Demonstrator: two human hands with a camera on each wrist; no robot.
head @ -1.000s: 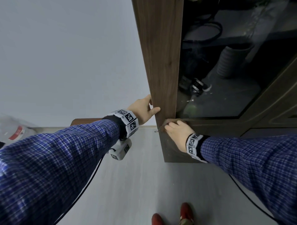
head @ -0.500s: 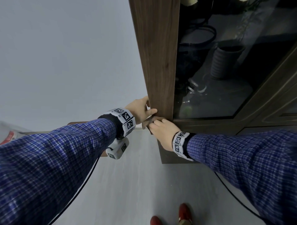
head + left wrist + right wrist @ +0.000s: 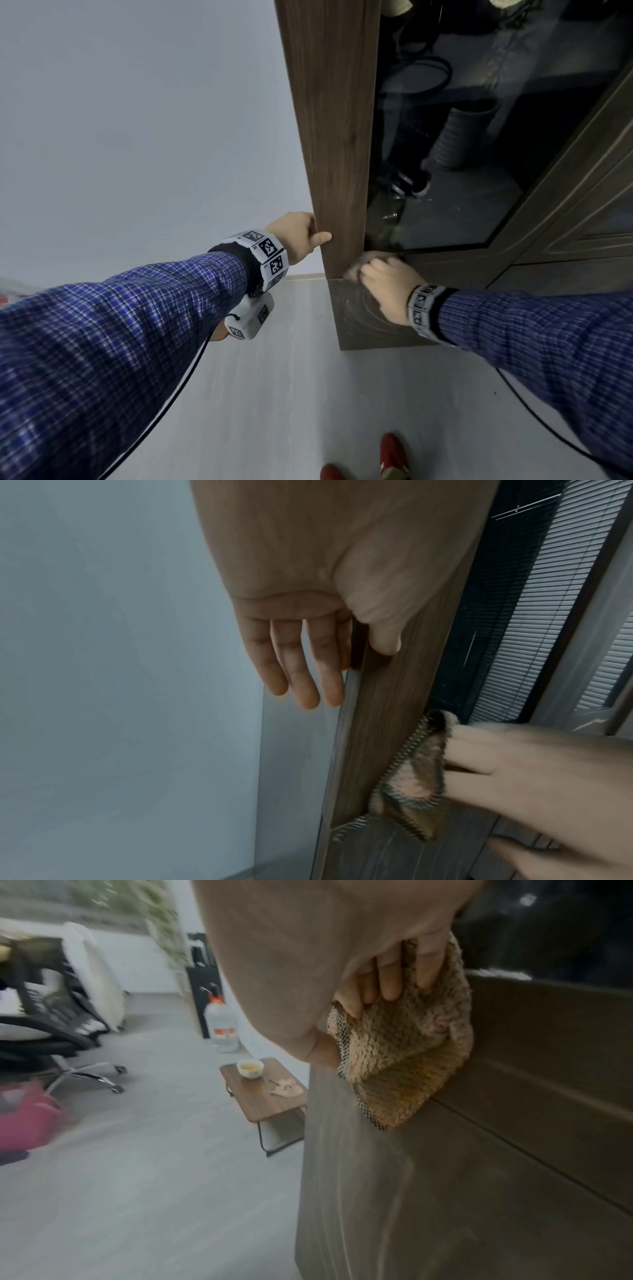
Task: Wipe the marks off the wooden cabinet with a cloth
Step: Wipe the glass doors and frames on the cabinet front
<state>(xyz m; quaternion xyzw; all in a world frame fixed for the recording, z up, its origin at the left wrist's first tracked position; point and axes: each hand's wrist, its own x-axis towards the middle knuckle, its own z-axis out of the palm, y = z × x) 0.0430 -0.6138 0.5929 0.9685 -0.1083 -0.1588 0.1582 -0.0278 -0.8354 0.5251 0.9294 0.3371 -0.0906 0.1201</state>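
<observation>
The wooden cabinet (image 3: 339, 120) stands against the wall, with its narrow front panel in the middle of the head view. My left hand (image 3: 301, 236) braces its left edge: the thumb (image 3: 383, 639) rests on the wood face and the straight fingers (image 3: 301, 669) lie along the side. My right hand (image 3: 380, 277) grips a bunched brown knitted cloth (image 3: 404, 1053) and presses it on the cabinet front just below the glass door. The cloth (image 3: 414, 785) shows between that hand and the wood. Curved wipe streaks (image 3: 363, 315) mark the lower panel.
A dark glass door (image 3: 479, 137) fills the cabinet's right part. A low wooden side table (image 3: 274, 1104) with a small cup (image 3: 250, 1068) stands left of the cabinet, and a water bottle (image 3: 221, 1023) and an office chair (image 3: 51, 1031) lie beyond. Red shoes (image 3: 394, 452) are on the grey floor.
My right hand swept the cloth left across the wood panel, then back right to below the glass door. My left hand stayed on the cabinet edge.
</observation>
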